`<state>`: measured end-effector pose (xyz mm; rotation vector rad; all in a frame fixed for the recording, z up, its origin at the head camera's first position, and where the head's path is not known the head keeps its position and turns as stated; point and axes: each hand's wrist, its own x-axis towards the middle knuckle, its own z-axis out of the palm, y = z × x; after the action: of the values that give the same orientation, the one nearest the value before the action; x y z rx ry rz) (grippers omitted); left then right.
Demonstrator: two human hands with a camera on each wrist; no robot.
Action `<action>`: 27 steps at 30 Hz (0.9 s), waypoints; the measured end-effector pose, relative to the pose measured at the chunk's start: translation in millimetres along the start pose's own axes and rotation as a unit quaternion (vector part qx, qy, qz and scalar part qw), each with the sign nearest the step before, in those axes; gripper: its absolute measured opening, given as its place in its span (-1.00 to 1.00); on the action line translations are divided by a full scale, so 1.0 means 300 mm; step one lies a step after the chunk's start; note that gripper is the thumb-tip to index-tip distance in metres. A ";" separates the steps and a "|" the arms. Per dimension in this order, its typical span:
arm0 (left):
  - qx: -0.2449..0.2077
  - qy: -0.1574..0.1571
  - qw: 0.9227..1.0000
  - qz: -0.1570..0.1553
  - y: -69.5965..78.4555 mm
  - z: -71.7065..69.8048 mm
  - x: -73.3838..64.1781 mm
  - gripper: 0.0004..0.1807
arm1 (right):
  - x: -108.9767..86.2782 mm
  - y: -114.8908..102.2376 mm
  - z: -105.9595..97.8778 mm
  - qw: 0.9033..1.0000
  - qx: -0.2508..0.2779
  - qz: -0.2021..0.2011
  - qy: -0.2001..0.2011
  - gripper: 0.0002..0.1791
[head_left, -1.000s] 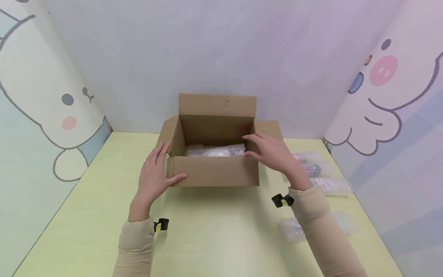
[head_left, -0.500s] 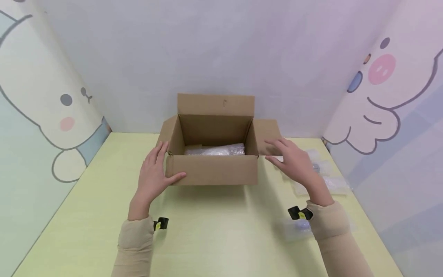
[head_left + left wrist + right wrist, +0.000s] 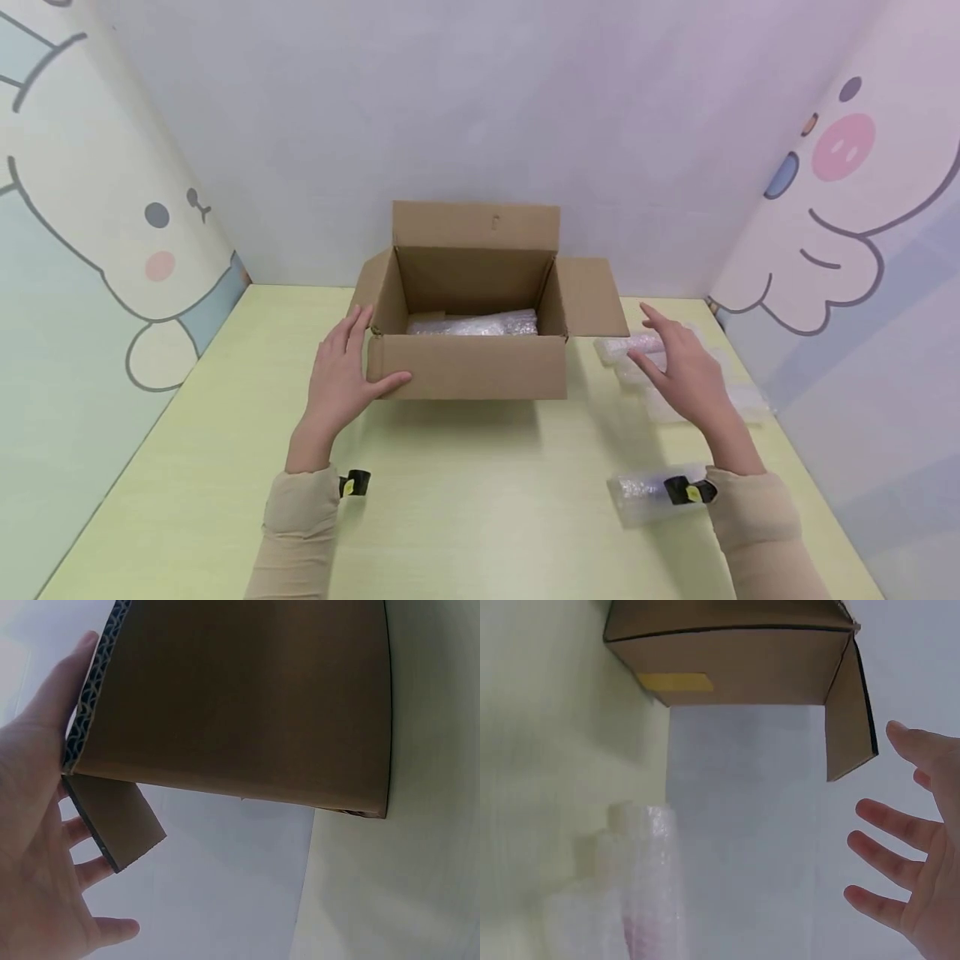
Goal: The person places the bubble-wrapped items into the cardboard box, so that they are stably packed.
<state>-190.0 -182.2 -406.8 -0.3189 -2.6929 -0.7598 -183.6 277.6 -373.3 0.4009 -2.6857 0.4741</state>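
Observation:
An open cardboard box (image 3: 468,368) stands on the table, its flaps folded outward. Inside, a bubble-wrapped package (image 3: 480,323) shows above the front side. My left hand (image 3: 339,379) rests at the box's front left corner, thumb along the front and fingers spread at the left flap (image 3: 116,821). To the right of the box, my right hand (image 3: 686,371) hovers empty with loosely bent, spread fingers. It overlaps several bubble-wrapped rolls (image 3: 630,346) lying on the table. The right flap (image 3: 849,716) sticks out near its fingers in the right wrist view.
Another bubble-wrapped roll (image 3: 641,490) lies nearer the front, partly behind the right wrist's camera. The pale yellow table (image 3: 457,500) meets a back wall (image 3: 315,150) right behind the box. Side walls with cartoon animals (image 3: 161,250) stand left and right.
My right hand has left the box's right inner side and moved right and toward me, over the wrapped rolls. The right flap now lies fully in sight. My left hand stays at the corner.

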 end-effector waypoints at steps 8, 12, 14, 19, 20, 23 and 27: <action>0.003 0.005 1.000 0.002 -0.004 0.005 0.001 0.27 | -0.069 0.106 0.009 0.999 -0.033 0.023 -0.016 -0.26; 0.008 0.007 1.000 0.005 -0.006 0.008 0.003 0.27 | -0.099 0.156 0.010 0.998 -0.045 0.032 -0.018 -0.27; 0.010 0.007 1.000 0.005 -0.007 0.009 0.004 0.27 | -0.112 0.179 0.009 0.998 -0.053 0.035 -0.023 -0.29; 0.011 0.008 1.000 0.002 -0.008 0.006 0.005 0.26 | -0.142 0.239 0.007 0.995 -0.073 0.038 -0.064 -0.41; 0.011 0.007 1.000 0.001 -0.008 0.006 0.004 0.26 | -0.149 0.251 0.008 0.993 -0.078 0.040 -0.077 -0.44; 0.009 0.007 1.000 0.000 -0.008 0.007 0.003 0.26 | -0.169 0.283 0.010 0.986 -0.099 0.044 -0.126 -0.48; 0.009 0.007 1.000 0.001 -0.006 0.007 0.004 0.26 | -0.192 0.316 0.013 0.976 -0.112 0.050 -0.181 -0.48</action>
<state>-192.1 -182.3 -408.9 -0.3096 -2.6841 -0.7347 -165.8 373.5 -426.1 0.3104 -3.0803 0.1291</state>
